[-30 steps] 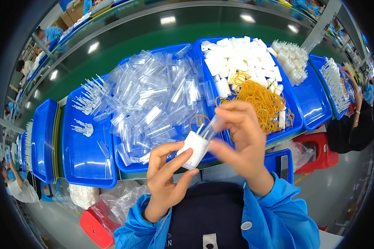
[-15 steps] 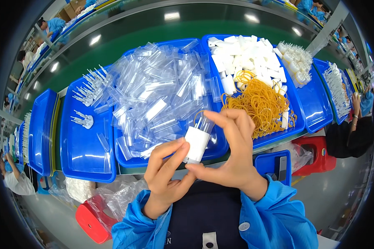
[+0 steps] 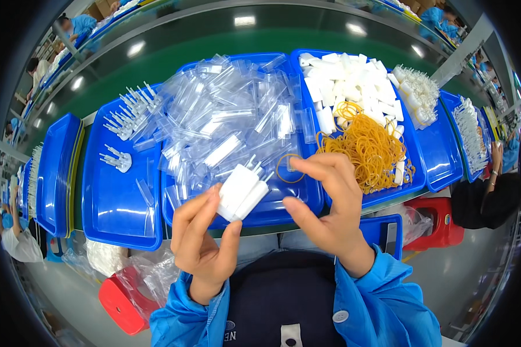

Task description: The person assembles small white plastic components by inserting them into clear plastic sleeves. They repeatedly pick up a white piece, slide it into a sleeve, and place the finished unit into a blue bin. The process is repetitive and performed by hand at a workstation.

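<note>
White blocky piece with thin prongs point(image 3: 242, 191): pinched in left hand point(image 3: 201, 248) above blue plastic tray point(image 3: 281, 192); looked light, stiff, perhaps fragile-pronged; seemed best gripped by flat sides. Held right hand point(image 3: 331, 217) apart, spread, with round amber rubber band point(image 3: 277, 169) at fingertip.

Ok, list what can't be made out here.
All in the head view:
Lower left side of the white pronged bundle: partly covered by fingers of the left hand.
Whether the thin amber rubber band loops round the fingertip of the right hand: too small.
Bottom of the wide blue plastic tray: mostly buried under the heaped clear plastic sleeves.
Hands of the far person in blue clothing, upper left: too small.
</note>
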`<control>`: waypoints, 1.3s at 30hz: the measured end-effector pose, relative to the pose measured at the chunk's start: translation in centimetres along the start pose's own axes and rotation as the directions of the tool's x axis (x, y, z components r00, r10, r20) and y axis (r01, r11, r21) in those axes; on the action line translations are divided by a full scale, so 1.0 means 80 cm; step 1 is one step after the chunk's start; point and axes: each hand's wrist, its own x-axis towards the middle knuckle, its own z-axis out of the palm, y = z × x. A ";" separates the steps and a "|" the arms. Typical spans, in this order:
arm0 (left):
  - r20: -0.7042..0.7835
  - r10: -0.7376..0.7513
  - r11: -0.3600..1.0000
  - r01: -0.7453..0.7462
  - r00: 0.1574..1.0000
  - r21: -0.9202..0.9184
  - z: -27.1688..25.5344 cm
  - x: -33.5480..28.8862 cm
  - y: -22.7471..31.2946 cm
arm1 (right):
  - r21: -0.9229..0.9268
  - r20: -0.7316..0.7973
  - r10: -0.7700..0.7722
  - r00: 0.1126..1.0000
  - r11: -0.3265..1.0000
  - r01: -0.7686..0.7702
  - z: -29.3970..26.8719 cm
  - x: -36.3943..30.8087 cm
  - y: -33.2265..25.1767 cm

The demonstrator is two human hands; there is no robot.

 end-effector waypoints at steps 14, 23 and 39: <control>-0.096 -0.469 0.672 0.285 0.878 -0.684 -0.026 0.013 0.006 | -0.018 0.422 -0.014 0.906 1.000 0.024 0.033 0.014 0.002; -0.015 -0.498 0.657 0.366 0.867 -0.660 -0.021 0.011 -0.005 | -0.148 0.366 0.008 0.931 0.988 0.050 0.006 0.020 0.001; 0.029 -0.438 0.768 0.391 0.898 -0.507 -0.009 0.003 -0.008 | 0.821 0.325 0.383 0.864 0.340 -0.459 -0.017 -0.005 0.027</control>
